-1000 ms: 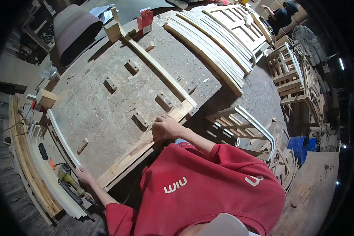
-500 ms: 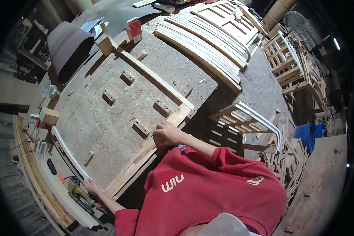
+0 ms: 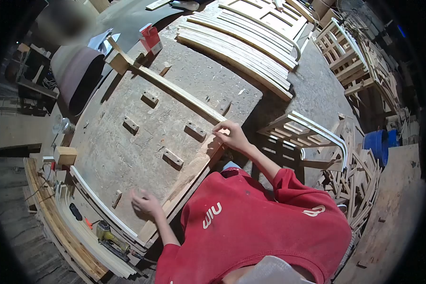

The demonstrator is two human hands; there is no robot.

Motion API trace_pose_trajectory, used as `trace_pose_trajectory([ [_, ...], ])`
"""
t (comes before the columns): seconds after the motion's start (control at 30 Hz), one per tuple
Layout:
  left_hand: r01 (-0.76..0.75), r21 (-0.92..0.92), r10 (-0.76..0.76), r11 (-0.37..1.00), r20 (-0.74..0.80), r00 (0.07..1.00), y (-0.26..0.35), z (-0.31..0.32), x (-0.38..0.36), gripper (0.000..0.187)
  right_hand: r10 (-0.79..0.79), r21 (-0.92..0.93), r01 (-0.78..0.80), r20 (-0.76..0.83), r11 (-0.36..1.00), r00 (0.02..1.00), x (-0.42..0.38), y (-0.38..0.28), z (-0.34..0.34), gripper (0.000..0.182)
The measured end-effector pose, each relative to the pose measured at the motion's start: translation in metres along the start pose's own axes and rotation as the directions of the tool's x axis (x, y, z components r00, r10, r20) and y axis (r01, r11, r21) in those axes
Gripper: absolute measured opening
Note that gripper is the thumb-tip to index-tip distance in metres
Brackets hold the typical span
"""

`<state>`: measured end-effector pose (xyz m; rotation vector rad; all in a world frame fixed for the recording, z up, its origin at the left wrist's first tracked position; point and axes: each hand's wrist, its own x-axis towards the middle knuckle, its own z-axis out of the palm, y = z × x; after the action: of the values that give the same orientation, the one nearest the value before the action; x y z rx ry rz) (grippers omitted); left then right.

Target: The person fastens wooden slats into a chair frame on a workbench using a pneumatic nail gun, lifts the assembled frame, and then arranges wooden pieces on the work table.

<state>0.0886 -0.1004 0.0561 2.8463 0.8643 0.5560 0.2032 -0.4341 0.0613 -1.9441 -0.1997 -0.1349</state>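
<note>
In the head view, a worn wooden desk (image 3: 128,142) is seen from above, fitted with small wooden blocks (image 3: 173,158) that serve as stops. A curved wooden strip (image 3: 175,90) lies across the far part of the desk, its long axis running from the far left corner down to the near right corner. The right hand (image 3: 229,134) is placed at the near right end of this strip, fingers curled down onto the wood where it meets the near edge board (image 3: 187,182); whether the strip is gripped or only pressed cannot be told. The left hand (image 3: 146,202) rests palm down, fingers spread and holding nothing, on the desk near the left end of the edge board. A second, pale curved strip (image 3: 99,203) lies along the left edge of the desk, just beside the left hand and to its left, its long axis following that edge. The left hand is clearly the nearer one to it.

Beyond that edge, a nail gun (image 3: 110,235) lies on a stack of curved slats (image 3: 75,227). More curved slats (image 3: 241,45) are piled at the far side.
</note>
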Motion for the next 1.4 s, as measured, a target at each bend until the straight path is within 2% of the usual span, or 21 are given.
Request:
trace_pose_trajectory([
  [0.07, -0.116, -0.172, 0.104, 0.978, -0.073, 0.992, 0.014, 0.024, -0.009, 0.032, 0.037, -0.046, -0.038, -0.027, 0.998, 0.999, 0.004, -0.002, -0.005, 0.009],
  [0.1, -0.122, -0.176, 0.111, 0.977, -0.073, 0.991, 0.023, 0.024, -0.01, 0.032, 0.009, -0.057, -0.01, -0.029, 0.998, 1.0, 0.004, -0.001, -0.005, 0.01],
  [0.17, -0.134, -0.24, 0.141, 0.961, 0.012, 0.99, 0.044, 0.025, -0.013, 0.03, -0.025, -0.07, 0.022, -0.034, 0.997, 0.999, 0.004, 0.0, -0.005, 0.011],
  [0.23, -0.14, -0.237, 0.154, 0.961, 0.04, 0.987, 0.054, 0.025, -0.015, 0.03, -0.039, -0.033, 0.039, 0.004, 0.999, 0.999, 0.002, -0.004, -0.001, 0.011],
  [0.3, -0.244, -0.173, 0.25, 0.954, 0.017, 0.968, 0.052, 0.035, -0.019, 0.031, -0.048, 0.003, 0.048, 0.042, 0.999, 0.998, -0.004, 0.0, 0.004, 0.011],
  [0.33, -0.247, -0.157, 0.259, 0.956, 0.059, 0.964, 0.053, 0.036, -0.02, 0.031, -0.03, 0.02, 0.029, 0.073, 0.999, 0.997, -0.005, -0.005, 0.003, 0.011],
  [0.37, -0.242, -0.165, 0.251, 0.956, 0.041, 0.967, 0.053, 0.036, -0.021, 0.031, -0.013, 0.036, 0.009, 0.104, 0.999, 0.994, -0.007, -0.011, 0.003, 0.011],
  [0.47, -0.244, -0.173, 0.25, 0.954, 0.013, 0.968, 0.048, 0.042, -0.021, 0.032, -0.088, -0.016, 0.091, 0.141, 0.996, 0.986, -0.007, -0.013, 0.01, 0.01],
  [0.57, -0.224, -0.19, 0.235, 0.956, 0.034, 0.972, 0.048, 0.038, -0.021, 0.033, -0.026, 0.058, 0.017, 0.149, 0.998, 0.988, -0.011, -0.014, 0.025, 0.011],
  [0.7, -0.192, -0.213, 0.207, 0.958, 0.053, 0.977, 0.046, 0.039, -0.022, 0.032, -0.128, 0.062, 0.117, 0.208, 0.991, 0.97, -0.01, -0.024, 0.036, 0.013],
  [0.9, -0.155, -0.242, 0.178, 0.958, 0.076, 0.981, 0.046, 0.037, -0.021, 0.032, -0.05, 0.065, 0.033, 0.28, 0.997, 0.959, -0.021, -0.036, 0.047, 0.016],
  [1.03, -0.176, -0.261, 0.195, 0.949, 0.05, 0.979, 0.044, 0.039, -0.021, 0.031, -0.084, 0.034, 0.077, 0.328, 0.996, 0.941, -0.024, -0.042, 0.047, 0.017],
  [1.23, -0.196, -0.253, 0.21, 0.947, 0.032, 0.977, 0.044, 0.035, -0.021, 0.031, -0.114, 0.07, 0.098, 0.287, 0.993, 0.951, -0.027, -0.04, 0.054, 0.017],
  [1.4, -0.181, -0.264, 0.202, 0.948, 0.053, 0.978, 0.044, 0.036, -0.022, 0.032, -0.125, 0.055, 0.114, 0.321, 0.992, 0.939, -0.025, -0.045, 0.05, 0.016],
])
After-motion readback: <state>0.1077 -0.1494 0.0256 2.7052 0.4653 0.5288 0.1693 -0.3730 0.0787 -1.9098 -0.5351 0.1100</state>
